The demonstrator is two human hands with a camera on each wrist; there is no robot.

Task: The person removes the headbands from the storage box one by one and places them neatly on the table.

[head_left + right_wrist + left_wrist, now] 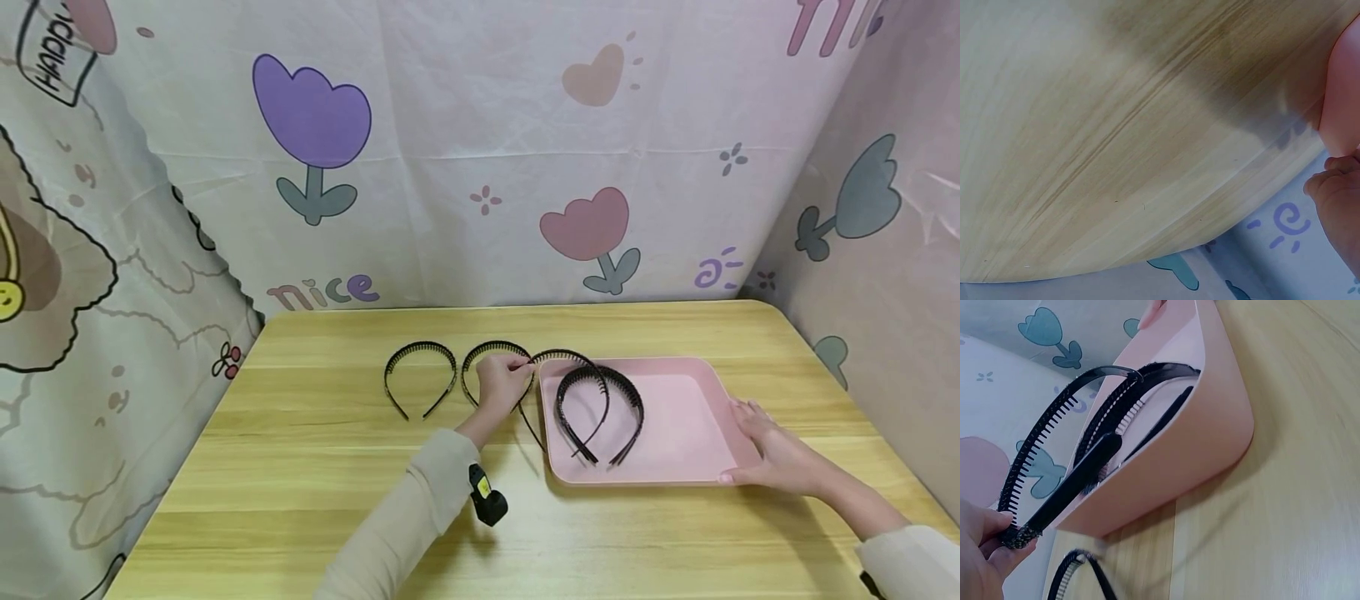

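Observation:
My left hand (504,385) pinches a black toothed headband (566,357) at one side. This headband tilts over the left wall of a pink tray (682,417), one leg outside it and the other over its inside in the head view. Inside the tray lie several black headbands (630,387), bunched together at the left. The left wrist view shows the teeth of the held headband (1038,434) and my thumb and finger on its dark, textured part. My right hand (780,450) grips the tray's right edge near the front corner, its fingers along the wall.
Two more black headbands lie on the wooden table (300,467) left of the tray: one headband (422,346) apart, another headband (491,344) partly behind my left hand. A printed cloth (450,100) hangs along the table's back and sides.

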